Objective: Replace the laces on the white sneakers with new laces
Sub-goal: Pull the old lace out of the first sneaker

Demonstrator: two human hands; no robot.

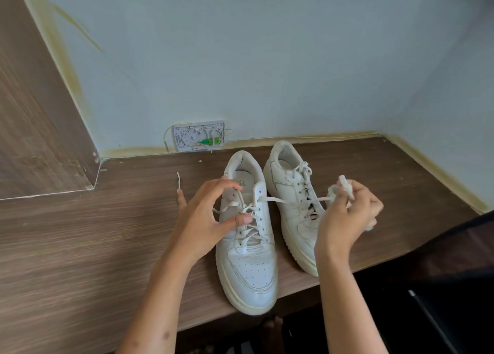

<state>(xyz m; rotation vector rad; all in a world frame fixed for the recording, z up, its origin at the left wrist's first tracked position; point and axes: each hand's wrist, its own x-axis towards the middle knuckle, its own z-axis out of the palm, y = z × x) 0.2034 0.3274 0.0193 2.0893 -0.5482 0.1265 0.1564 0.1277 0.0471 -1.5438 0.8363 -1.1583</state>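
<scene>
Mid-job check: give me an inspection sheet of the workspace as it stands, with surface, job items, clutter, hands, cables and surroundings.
Surface: wooden tabletop, brown grain, set against the wall.
Job's things: left sneaker, part laced, toe at the table's front edge; right sneaker beside it, laced and tied; lace running from the left sneaker's eyelets across to the right hand.
Clutter: small white lace tip lying on the table, left of the sneakers.
Hands: left hand grips the left sneaker's upper at the eyelets; right hand pinches the lace end.
Cables: thin yellow wires at the open wall box.
Surroundings: pale blue wall, stained along its base; wooden panel at left.
</scene>
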